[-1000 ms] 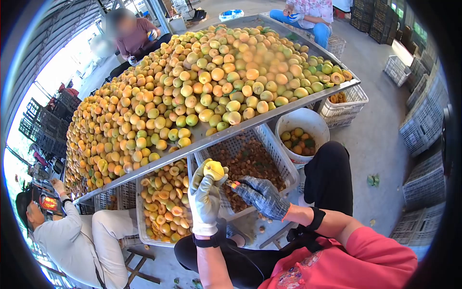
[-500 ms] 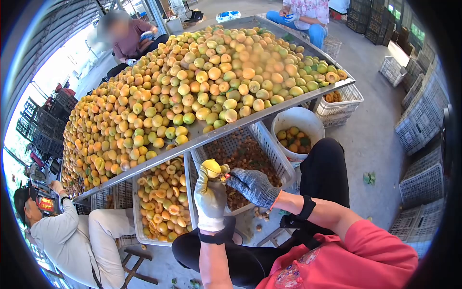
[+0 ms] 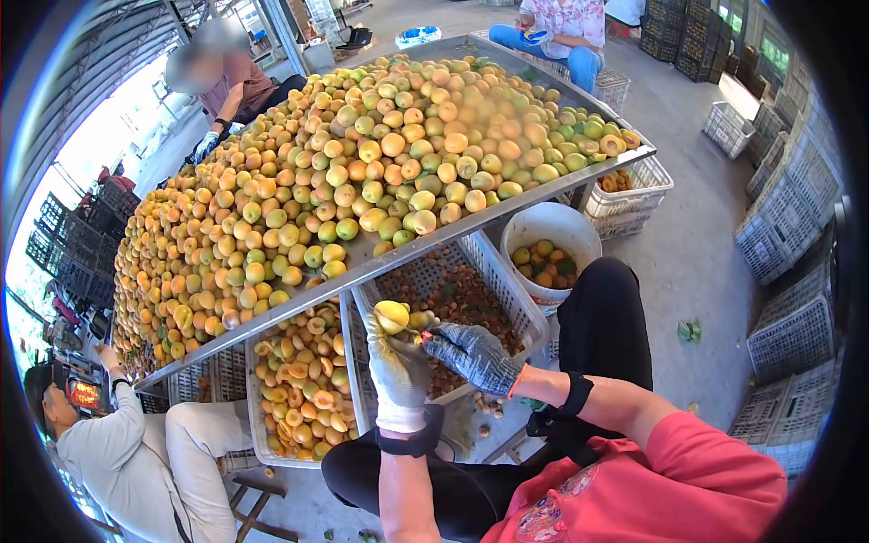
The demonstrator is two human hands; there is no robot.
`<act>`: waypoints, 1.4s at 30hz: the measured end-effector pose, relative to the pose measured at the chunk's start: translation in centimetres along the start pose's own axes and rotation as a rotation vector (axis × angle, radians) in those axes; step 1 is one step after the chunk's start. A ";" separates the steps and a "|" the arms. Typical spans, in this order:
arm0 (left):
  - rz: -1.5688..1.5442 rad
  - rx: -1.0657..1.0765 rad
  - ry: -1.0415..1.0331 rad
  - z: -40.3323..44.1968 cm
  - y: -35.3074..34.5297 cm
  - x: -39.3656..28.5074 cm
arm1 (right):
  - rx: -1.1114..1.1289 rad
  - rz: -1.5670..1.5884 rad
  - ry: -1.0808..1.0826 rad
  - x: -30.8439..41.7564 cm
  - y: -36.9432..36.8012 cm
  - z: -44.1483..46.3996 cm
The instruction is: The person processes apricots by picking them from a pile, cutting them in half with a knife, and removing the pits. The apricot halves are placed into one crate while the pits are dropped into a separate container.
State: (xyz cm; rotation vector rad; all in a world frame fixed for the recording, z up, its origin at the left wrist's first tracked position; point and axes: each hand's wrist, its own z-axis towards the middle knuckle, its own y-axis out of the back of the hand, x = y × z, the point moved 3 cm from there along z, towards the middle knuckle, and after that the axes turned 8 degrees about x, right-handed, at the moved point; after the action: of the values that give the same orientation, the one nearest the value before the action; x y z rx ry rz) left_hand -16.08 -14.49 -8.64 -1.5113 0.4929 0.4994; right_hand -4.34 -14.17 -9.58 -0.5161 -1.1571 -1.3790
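My left hand (image 3: 398,371), in a pale work glove, is closed on a yellow apricot (image 3: 391,315) at its fingertips. A second greenish piece of fruit (image 3: 422,319) shows beside it. In a grey knit glove, my right hand (image 3: 475,356) is closed on a small tool with a red part (image 3: 423,337), held against the fruit; its blade or tip is too small to make out. Both hands are above a white crate (image 3: 520,312) with brown apricot pits in it. Left of that stands another crate (image 3: 317,463) of halved apricots (image 3: 303,398).
A metal-edged sloping table (image 3: 398,253) heaped with apricots (image 3: 317,172) stretches across in front of me. Under its right side are a white bucket (image 3: 584,226) of fruit and a crate (image 3: 634,208). One person (image 3: 118,462) sits at left; two others sit beyond the table.
The apricot in my left hand has tipped and shifted slightly left and down. Across the table, the person at the upper left has moved a hand to the left. The view has shifted a little.
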 end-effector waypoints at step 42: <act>1.255 -0.303 -0.315 -1.9 -0.2 -0.2 | -0.021 0.250 -0.336 -2.3 -1.7 3.8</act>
State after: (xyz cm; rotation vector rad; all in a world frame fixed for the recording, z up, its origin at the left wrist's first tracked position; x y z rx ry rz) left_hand -16.16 -16.43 -8.38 -1.2067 1.1293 1.8113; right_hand -6.73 -10.19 -10.55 -0.9015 -1.2964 -1.1155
